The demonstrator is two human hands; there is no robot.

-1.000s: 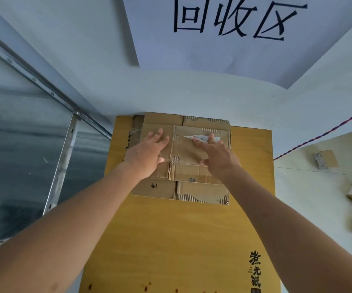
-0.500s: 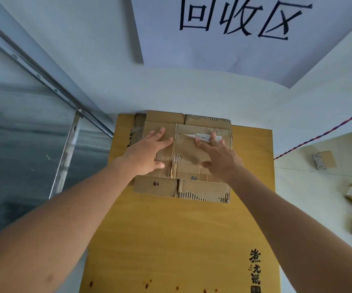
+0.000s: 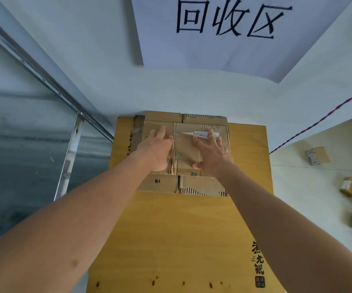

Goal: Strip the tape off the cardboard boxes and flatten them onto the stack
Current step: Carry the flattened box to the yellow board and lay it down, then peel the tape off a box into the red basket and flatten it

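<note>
A flattened brown cardboard box (image 3: 186,149) lies on top of a small stack of flat cardboard (image 3: 162,183) at the far end of a large yellow cardboard sheet (image 3: 177,233). My left hand (image 3: 157,149) presses flat on the box's left half, fingers straight. On its right half my right hand (image 3: 212,154) presses down with fingers spread, its fingertips touching a torn white barcode label (image 3: 199,134). The top and bottom flaps show torn, ribbed patches.
Several small taped cardboard boxes lie on the floor at the right, one (image 3: 317,155) near a red-and-blue string (image 3: 318,121). A white paper sign (image 3: 230,32) with black characters hangs on the wall ahead. A metal frame (image 3: 67,157) stands at the left.
Both hands have slid slightly farther up the flattened box, still pressing it down. The view has shifted a little; the box stays on the stack.
</note>
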